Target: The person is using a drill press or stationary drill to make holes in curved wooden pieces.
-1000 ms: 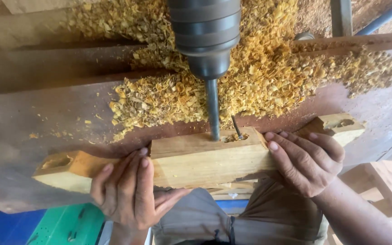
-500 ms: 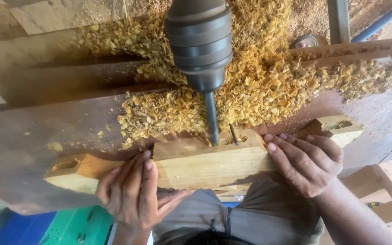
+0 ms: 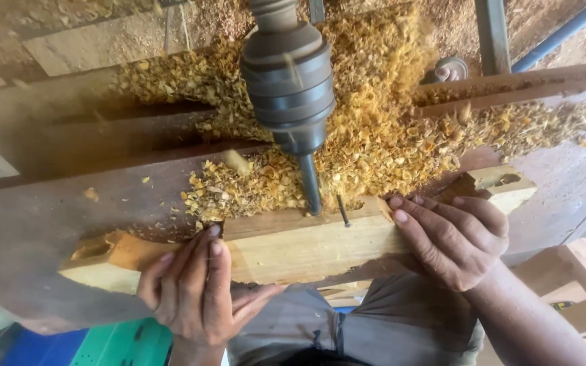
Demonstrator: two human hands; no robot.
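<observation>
Both hands — left hand, right hand — grip wooden block; drill bit enters top — shavings behind.

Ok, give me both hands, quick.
Left hand: closed on the wood block, left of the drill bit.
Right hand: closed on the same block.

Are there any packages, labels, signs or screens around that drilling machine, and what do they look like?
None in view: no package, label, sign or screen.
What shows instead: a grey drill chuck and its bit over a pale wooden block, loose yellow wood shavings behind, and the left hand and right hand on the block.
</observation>
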